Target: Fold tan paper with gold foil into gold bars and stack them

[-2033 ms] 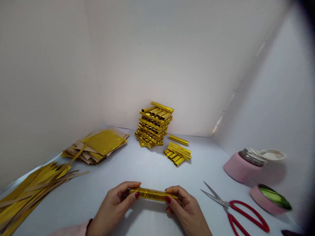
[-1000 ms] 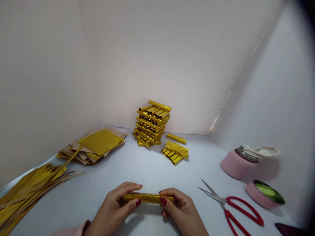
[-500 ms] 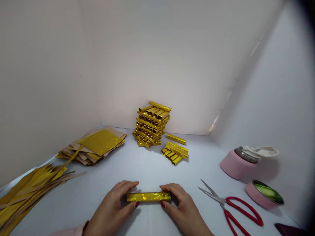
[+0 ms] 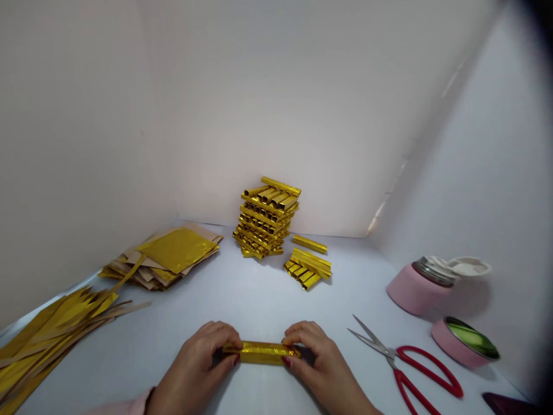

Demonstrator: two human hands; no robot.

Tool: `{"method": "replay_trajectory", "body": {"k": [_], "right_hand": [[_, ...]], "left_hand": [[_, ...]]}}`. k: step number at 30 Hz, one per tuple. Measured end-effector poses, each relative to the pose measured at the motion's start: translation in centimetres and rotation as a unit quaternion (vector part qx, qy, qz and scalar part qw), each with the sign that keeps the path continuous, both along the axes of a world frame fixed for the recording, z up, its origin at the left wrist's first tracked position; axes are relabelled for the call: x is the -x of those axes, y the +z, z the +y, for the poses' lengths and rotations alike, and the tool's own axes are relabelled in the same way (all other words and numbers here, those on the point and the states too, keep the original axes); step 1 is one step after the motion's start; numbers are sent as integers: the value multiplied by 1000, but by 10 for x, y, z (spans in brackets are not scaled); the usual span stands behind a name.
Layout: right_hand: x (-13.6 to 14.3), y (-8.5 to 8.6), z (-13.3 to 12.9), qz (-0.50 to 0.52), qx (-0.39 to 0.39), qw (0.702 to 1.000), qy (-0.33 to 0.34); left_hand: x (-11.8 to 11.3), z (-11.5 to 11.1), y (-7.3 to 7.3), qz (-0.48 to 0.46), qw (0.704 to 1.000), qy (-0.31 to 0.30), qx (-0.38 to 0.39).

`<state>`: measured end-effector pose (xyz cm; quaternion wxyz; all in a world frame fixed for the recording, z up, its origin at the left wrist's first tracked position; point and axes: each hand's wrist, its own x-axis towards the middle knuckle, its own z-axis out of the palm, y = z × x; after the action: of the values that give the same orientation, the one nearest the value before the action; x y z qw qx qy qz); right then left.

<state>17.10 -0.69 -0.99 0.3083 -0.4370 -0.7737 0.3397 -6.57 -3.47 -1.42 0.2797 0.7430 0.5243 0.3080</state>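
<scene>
A shiny gold paper tube (image 4: 262, 352) lies crosswise in front of me, low over the white table. My left hand (image 4: 199, 360) pinches its left end between thumb and fingers. At the other end, my right hand (image 4: 314, 363) grips it the same way, thumb on the near side and fingertips on top. Both ends of the tube are partly covered by fingers. Beyond the hands, a small group of similar gold tubes (image 4: 307, 268) lies in crossed layers, with one single tube (image 4: 310, 244) behind it.
A tall crosswise stack of gold tubes (image 4: 268, 216) stands at the back. To the left are gold sheets (image 4: 177, 251) and cut gold strips (image 4: 52, 331). Red-handled scissors (image 4: 391, 353) lie open at right, near a pink jar (image 4: 419, 288) and a pink bowl (image 4: 462, 346) with something green inside.
The tube has rolled or tilted slightly between my hands, and a different face shows. My fingers have closed down onto its top at both ends.
</scene>
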Motion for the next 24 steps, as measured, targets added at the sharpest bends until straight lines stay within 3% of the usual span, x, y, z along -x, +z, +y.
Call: {"method": "replay_trajectory", "body": {"k": [10,21,24], "right_hand": [[2,1,-2,-16,-8,1000,2],[-2,0,-1,2,25,1000,-14],[-2,-2,-1,3,39,999,-23]], "left_hand": [[0,1,-3,-15,1000,-12,-22],[2,1,-4,-50,998,29,38],[3,1,-3,-34,999,12,26]]}}
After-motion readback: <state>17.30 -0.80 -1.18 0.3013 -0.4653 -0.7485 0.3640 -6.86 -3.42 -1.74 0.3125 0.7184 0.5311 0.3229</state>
